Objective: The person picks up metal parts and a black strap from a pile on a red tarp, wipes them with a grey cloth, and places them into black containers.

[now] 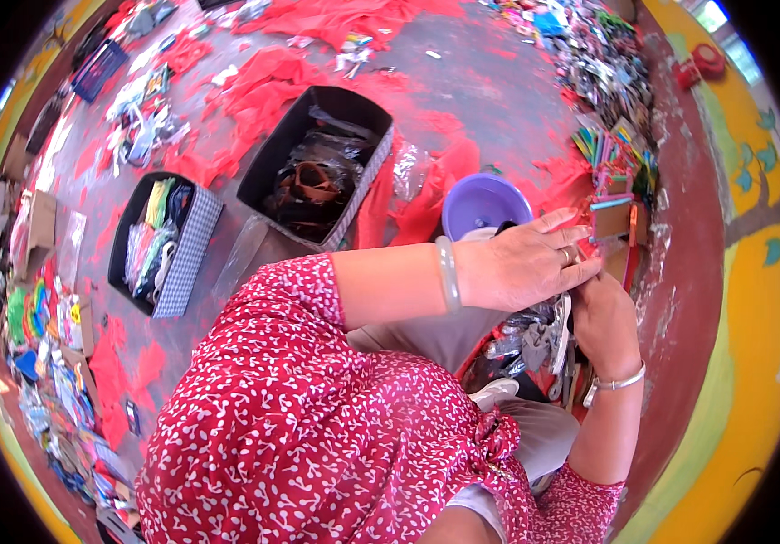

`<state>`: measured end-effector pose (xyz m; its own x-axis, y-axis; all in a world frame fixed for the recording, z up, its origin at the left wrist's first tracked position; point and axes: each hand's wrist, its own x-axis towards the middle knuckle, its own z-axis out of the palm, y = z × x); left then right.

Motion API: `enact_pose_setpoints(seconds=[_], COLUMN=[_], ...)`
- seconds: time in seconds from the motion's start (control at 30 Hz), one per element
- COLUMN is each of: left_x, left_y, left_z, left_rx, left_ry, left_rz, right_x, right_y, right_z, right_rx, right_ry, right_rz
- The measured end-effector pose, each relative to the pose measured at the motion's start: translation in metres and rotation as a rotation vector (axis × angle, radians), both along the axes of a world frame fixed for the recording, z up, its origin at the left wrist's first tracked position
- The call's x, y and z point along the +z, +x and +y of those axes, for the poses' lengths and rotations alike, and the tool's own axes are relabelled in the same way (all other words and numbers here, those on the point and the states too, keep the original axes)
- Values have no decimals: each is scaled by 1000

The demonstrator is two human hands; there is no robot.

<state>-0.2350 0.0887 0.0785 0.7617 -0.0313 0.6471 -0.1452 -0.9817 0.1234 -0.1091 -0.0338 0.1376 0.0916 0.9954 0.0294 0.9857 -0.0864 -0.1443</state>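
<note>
My left hand (523,266) reaches across to the right, a pale bangle on its wrist. Its outer fingers fan out, while its index fingertip meets the curled fingers of my right hand (601,313), which wears a silver bracelet. Both hands seem to pinch something small between them; the fingers cover it and I cannot make it out. Just beyond the fingertips are colourful pen-like sticks (609,202) over a cardboard box (619,258). A purple plastic basin (464,216) sits beyond my left hand. Below the hands lies a pile of grey and dark plastic-wrapped items (521,340).
To the left stand a dark bin (249,186) holding brown and black articles and a checked bin (192,249) with folded, colourful pieces. Red sheeting (268,86) lies torn across the floor. Heaped small goods (589,63) line the painted wall (698,181) at right; more goods (54,390) line the left.
</note>
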Motion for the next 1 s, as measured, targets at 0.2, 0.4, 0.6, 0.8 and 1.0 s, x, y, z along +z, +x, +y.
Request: enact_pose_setpoints(seconds=[0.2, 0.4, 0.6, 0.8, 1.0], left_x=[0, -37, -59, -115, -146], left_y=[-88, -126, -142, -174, -176], left_z=[40, 43, 59, 162, 262], left_rx=[-42, 34, 257, 569, 733], left_ry=[-362, -538, -693, -192, -55], left_rz=[112, 204, 399, 363, 491], right_x=[30, 21, -21, -53, -76], right_y=[-62, -92, -94, -67, -22], right_z=[42, 72, 98, 70, -2], right_rx=[476, 501, 414, 180, -153], right_ry=[179, 147, 95, -13, 34], right_rz=[-257, -310, -189, -101, -7])
